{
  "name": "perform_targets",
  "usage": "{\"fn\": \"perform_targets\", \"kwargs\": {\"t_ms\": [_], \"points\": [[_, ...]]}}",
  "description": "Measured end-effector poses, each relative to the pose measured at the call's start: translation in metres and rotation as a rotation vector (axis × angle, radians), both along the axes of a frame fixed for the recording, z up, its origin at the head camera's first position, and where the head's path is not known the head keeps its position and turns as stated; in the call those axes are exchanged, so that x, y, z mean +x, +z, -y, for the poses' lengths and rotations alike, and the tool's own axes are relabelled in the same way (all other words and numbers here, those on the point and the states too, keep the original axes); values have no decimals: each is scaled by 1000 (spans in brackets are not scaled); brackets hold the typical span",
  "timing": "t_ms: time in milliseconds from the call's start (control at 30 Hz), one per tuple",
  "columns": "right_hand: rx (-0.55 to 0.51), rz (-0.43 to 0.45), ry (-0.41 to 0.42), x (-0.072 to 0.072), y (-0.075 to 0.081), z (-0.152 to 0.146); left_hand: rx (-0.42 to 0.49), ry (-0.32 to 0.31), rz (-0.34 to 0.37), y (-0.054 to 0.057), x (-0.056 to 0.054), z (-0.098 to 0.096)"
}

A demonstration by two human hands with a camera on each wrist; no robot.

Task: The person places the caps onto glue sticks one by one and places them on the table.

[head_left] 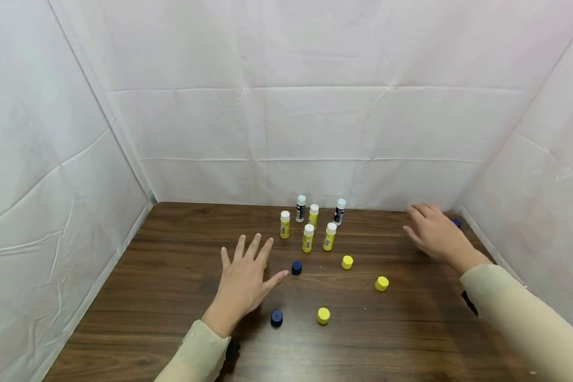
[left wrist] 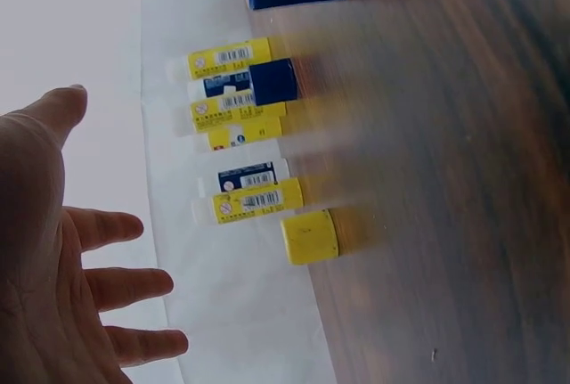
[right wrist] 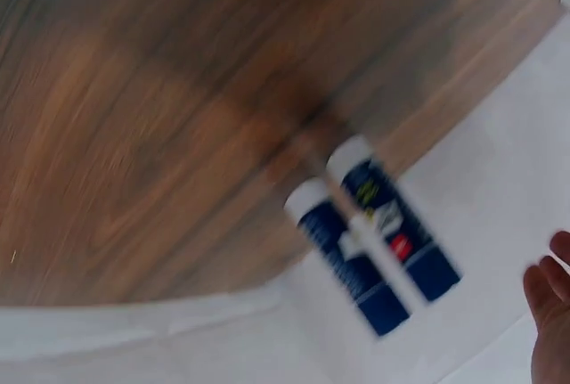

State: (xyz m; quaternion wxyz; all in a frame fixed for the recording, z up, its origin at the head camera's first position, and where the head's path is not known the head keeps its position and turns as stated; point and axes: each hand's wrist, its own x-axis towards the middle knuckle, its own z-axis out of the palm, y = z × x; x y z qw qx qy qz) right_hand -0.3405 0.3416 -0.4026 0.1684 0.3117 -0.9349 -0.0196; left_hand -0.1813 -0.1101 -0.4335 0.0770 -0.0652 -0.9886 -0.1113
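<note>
My left hand (head_left: 243, 278) hovers over the left part of the table with fingers spread, holding nothing. Beneath its fingers a yellow cap (head_left: 265, 265) is mostly hidden; a navy cap (head_left: 296, 267) sits just right of the thumb. At the far right my right hand (head_left: 436, 233) reaches over the table, fingers loosely extended and empty. Beside it, a navy top (head_left: 456, 223) shows partly behind the hand. The right wrist view has two navy glue sticks, a left one (right wrist: 343, 250) and a right one (right wrist: 392, 215), upright close together, blue caps on.
At the back centre stand several yellow glue sticks (head_left: 307, 239) and two navy ones (head_left: 301, 208), white ends up. Nearer lie yellow caps (head_left: 347, 262) and another navy cap (head_left: 276, 318). White sheets (head_left: 315, 127) wall the wooden table (head_left: 172, 318) at back and sides.
</note>
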Motion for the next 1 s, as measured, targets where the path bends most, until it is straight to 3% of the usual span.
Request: {"fn": "perform_targets", "kwargs": {"t_ms": [167,300,567,700,1000], "points": [[18,134,-29,-6,-15,21,9,-30,-19,1,7,-6],[-56,286,-83,-12,-28,39,4,-68,-25,2,14,-11],[-336,552,-169,-24,-44,77,-44,-143,4,2,26,-20],[-494,664,-226,-29,-45,94,-55,-179,70,-2,30,-23],[-776,807,-281,-31,-50,121,-43,-295,212,-14,35,-25]]}}
